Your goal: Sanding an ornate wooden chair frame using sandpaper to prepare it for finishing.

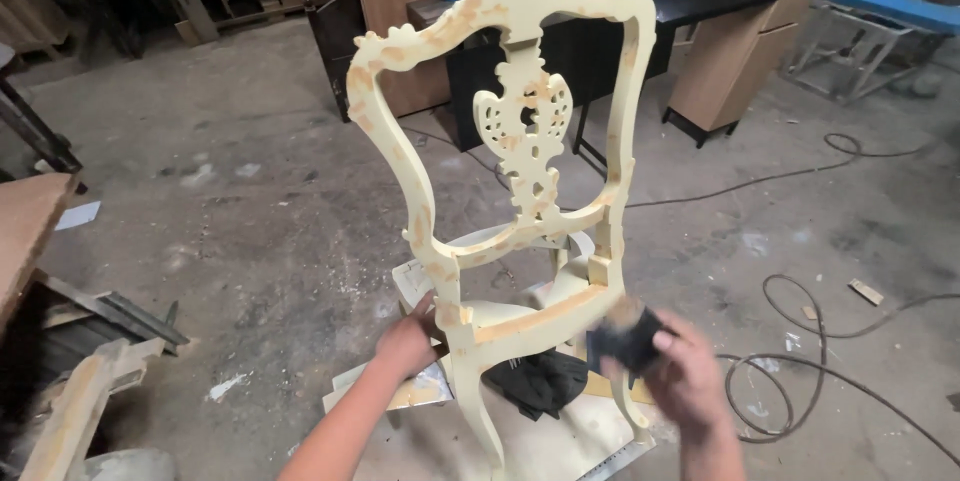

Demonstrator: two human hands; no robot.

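A cream-painted carved chair frame (520,141) stands upright in front of me, with an ornate openwork back and patches of tan filler on it. My left hand (408,341) grips the frame's left post at the seat rail. My right hand (680,371) is blurred and holds a dark sanding pad (625,336) against the right end of the seat rail. A black cloth or glove (540,381) lies under the seat on pale boards (560,441).
Black cables (790,381) coil on the dusty concrete floor at the right. Wooden cabinets and a black-topped desk (720,1) stand behind. Timber pieces (80,391) lie at the lower left, a blue-topped metal stand (880,11) at the far right.
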